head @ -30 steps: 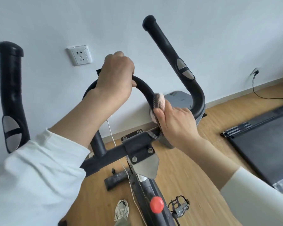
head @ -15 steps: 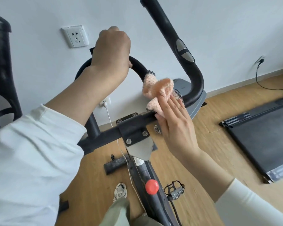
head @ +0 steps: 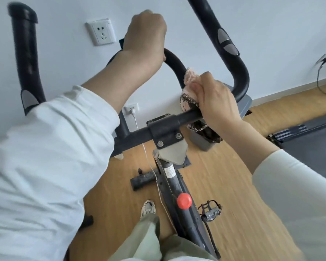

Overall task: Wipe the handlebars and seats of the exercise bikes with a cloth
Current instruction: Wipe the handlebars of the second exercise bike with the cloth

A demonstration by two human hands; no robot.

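Right hand (head: 217,98): fingers curled round the pink fluffy cloth with mesh edging (head: 190,80), pressing it on the black horizontal crossbar (head: 188,116), right of the dark bolted clamp (head: 166,129).
Left hand (head: 145,36): farther off, gripping the top of the black curved centre loop (head: 174,63).
Progress: early, I judge; wiping where loop meets crossbar.
Left to do: likely both tall black horn grips (head: 26,51); seat not in view.

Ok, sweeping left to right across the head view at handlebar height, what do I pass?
In order: left handlebar grip → wall socket → left hand gripping the centre loop → cloth → right hand holding it on the crossbar → wall plug. The right handlebar grip overlaps the cloth and hand, so I skip it.
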